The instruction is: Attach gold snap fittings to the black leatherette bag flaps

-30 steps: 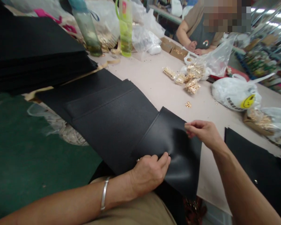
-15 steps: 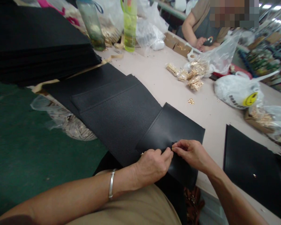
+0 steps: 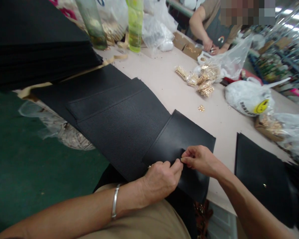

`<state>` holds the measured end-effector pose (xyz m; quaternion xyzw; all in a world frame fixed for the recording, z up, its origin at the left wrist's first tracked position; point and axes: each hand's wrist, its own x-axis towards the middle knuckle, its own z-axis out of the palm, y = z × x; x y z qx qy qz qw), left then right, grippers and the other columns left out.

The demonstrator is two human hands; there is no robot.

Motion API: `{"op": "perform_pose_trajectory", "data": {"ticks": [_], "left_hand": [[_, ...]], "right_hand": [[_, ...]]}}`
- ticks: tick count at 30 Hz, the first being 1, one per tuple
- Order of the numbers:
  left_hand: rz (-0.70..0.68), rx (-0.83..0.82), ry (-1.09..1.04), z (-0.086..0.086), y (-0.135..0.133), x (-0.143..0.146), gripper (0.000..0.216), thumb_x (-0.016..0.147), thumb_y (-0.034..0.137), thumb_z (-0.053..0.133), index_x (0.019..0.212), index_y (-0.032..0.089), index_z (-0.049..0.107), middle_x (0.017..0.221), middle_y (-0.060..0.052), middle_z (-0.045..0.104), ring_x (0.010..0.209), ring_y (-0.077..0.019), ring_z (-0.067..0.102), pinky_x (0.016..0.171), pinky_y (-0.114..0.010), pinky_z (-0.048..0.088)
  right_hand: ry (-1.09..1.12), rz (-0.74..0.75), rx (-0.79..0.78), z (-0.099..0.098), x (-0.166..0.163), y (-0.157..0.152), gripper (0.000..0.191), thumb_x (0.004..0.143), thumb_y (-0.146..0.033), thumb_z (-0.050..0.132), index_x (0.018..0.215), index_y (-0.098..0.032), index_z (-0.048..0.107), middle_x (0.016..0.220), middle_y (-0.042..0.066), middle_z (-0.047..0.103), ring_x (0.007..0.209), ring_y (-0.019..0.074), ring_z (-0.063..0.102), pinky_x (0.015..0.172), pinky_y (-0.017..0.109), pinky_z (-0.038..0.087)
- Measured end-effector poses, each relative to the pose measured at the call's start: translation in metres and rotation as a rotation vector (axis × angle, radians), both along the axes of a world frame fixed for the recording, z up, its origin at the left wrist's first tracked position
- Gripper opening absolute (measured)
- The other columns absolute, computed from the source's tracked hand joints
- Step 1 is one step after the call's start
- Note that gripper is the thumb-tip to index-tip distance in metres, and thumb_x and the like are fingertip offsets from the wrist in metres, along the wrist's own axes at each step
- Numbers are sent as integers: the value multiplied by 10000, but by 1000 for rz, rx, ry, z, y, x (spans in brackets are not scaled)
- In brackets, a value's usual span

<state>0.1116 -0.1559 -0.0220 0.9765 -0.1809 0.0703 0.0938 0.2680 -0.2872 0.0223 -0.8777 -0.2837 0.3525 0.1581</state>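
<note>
A smooth black leather sheet (image 3: 184,139) lies at the table's near edge, overlapping a row of grained black sheets (image 3: 119,116). My left hand (image 3: 160,179), with a silver bangle on its wrist, pinches the sheet from its near side. My right hand (image 3: 199,159) meets it fingertip to fingertip, fingers pressed together at the same spot on the sheet. Whatever small piece sits between the fingertips is hidden.
A tall stack of black sheets (image 3: 37,49) fills the upper left. Another black sheet (image 3: 261,172) lies to the right. Bags of gold fittings (image 3: 204,83), a white smiley bag (image 3: 249,98), two bottles (image 3: 134,26) and a seated person (image 3: 211,26) are across the table.
My right hand came down from the sheet's far corner to meet my left hand's fingertips. The sheet now lies flatter. The view has shifted slightly.
</note>
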Motion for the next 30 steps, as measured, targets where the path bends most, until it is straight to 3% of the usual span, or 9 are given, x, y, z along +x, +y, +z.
{"op": "perform_pose_trajectory", "data": {"ticks": [7, 10, 13, 16, 18, 22, 26, 28, 30], "left_hand": [[-20, 3, 90, 1, -1, 2, 485, 906, 141, 451, 1382, 51, 470, 1359, -152, 569, 793, -215, 634, 610, -361, 569], [-1, 22, 151, 0, 0, 2, 534, 880, 121, 488, 1411, 68, 448, 1399, -155, 548, 862, -237, 657, 681, -389, 593], [-5, 44, 213, 3, 1, 4, 579, 862, 122, 524, 1431, 71, 427, 1421, -162, 533, 897, -245, 670, 716, -397, 606], [-18, 66, 255, 8, 1, 7, 628, 829, 136, 587, 1434, 75, 427, 1448, -170, 508, 946, -245, 671, 762, -383, 609], [-5, 85, 260, 9, -1, 8, 670, 787, 127, 629, 1430, 96, 442, 1444, -161, 516, 955, -243, 674, 781, -373, 608], [52, 118, 169, 2, -1, 6, 719, 696, 15, 618, 1394, 143, 503, 1410, -136, 559, 945, -239, 686, 794, -359, 604], [39, 42, 72, -8, 8, 1, 816, 614, -70, 572, 1376, 215, 515, 1447, -92, 524, 1050, -226, 668, 882, -319, 573], [-2, -38, 35, -9, 14, -2, 806, 649, -40, 588, 1394, 251, 485, 1452, -78, 514, 1082, -223, 660, 901, -309, 565], [-27, -140, -8, -4, 18, -4, 736, 752, 64, 614, 1430, 279, 428, 1415, -75, 540, 1081, -226, 663, 879, -308, 573]], "right_hand": [[132, -43, -152, 10, 8, 19, 51, 728, -222, 659, 686, -195, 669, 540, 0, 642, 511, 147, 602, 448, 222, 405], [61, 98, -172, 16, 21, 25, 91, 682, -265, 753, 695, -201, 689, 581, -7, 658, 579, 158, 619, 493, 231, 409], [-194, 139, -57, 16, 49, 21, 251, 716, -389, 775, 874, -201, 720, 804, 27, 722, 770, 192, 661, 645, 248, 462], [-484, -20, 28, 10, 84, 14, 497, 796, -463, 718, 1172, -148, 640, 1148, 144, 670, 1058, 270, 620, 882, 324, 451], [-513, -63, 27, 6, 102, 11, 647, 747, -488, 766, 1244, -113, 588, 1202, 191, 634, 1121, 308, 589, 931, 362, 429], [-381, -88, 67, 5, 120, 12, 729, 628, -496, 847, 1221, -151, 600, 1059, 112, 698, 1022, 277, 630, 850, 323, 457], [-209, -161, 134, 16, 120, 1, 452, 509, -365, 906, 863, -163, 710, 765, 19, 713, 793, 221, 660, 676, 259, 472], [-140, -230, 205, 26, 112, -21, 301, 583, -369, 860, 745, -169, 706, 648, -3, 689, 660, 188, 652, 591, 244, 471], [-134, -339, 311, 39, 102, -56, 264, 738, -438, 739, 793, -181, 717, 655, 3, 702, 629, 177, 658, 575, 245, 490]]}}
